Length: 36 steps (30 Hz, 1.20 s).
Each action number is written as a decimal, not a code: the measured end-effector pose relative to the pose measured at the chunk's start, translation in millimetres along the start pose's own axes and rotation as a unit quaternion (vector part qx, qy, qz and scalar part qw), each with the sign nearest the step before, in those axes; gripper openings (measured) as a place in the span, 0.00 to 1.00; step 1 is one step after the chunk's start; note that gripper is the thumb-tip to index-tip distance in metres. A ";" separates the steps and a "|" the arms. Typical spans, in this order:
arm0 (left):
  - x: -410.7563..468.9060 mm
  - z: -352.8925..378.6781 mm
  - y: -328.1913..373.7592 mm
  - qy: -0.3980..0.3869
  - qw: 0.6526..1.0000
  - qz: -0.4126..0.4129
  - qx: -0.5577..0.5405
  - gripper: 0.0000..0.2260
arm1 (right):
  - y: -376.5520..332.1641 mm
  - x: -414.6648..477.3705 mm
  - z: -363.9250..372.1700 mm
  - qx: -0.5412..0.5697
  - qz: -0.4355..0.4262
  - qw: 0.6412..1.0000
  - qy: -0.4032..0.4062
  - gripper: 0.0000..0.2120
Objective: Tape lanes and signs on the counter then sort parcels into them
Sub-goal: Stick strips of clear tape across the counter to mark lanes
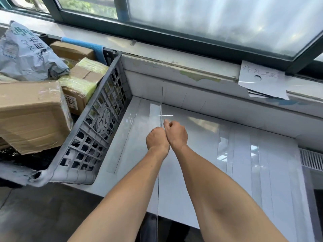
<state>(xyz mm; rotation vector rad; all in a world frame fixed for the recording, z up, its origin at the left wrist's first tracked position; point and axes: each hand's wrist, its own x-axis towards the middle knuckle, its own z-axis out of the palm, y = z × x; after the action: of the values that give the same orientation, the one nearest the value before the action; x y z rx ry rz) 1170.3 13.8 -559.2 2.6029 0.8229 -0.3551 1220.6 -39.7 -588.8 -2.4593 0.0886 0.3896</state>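
Clear tape (161,109) runs as a narrow strip down the glossy white counter (201,163), from the back wall toward the front edge. Both hands meet right on that line. The left hand (157,139) and the right hand (176,134) are side by side and touching, backs up. On each, the fingers are curled under the palm into a fist. The fingertips are hidden, so I cannot tell whether they pinch the tape or only press on it. The right thumb points forward along the strip.

More pale strips lie parallel on the counter to the left and right. A grey plastic crate (97,130) sits on the counter's left end, holding the parcels: a large cardboard box (29,110), smaller taped boxes and a grey mailer bag (26,55). Paper signs (260,79) lie stacked on the windowsill at right.
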 end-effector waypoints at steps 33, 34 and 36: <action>-23.7 119.0 55.3 -0.099 0.995 0.019 -0.007 0.09 | 118.9 26.1 -14.9 0.030 0.077 0.997 -0.007 0.14; -22.5 119.9 55.0 -0.101 0.995 0.018 -0.005 0.09 | 119.5 27.5 -13.7 0.031 0.078 0.996 -0.009 0.14; -20.7 121.1 53.9 -0.103 0.995 0.016 -0.003 0.09 | 119.9 29.0 -10.8 0.036 0.079 0.996 -0.012 0.13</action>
<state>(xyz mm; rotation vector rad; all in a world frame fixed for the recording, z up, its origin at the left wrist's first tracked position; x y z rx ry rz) 1171.1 -89.5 -644.8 2.5183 0.7089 -0.5985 1232.1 -140.5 -659.8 -2.3840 0.2838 0.4768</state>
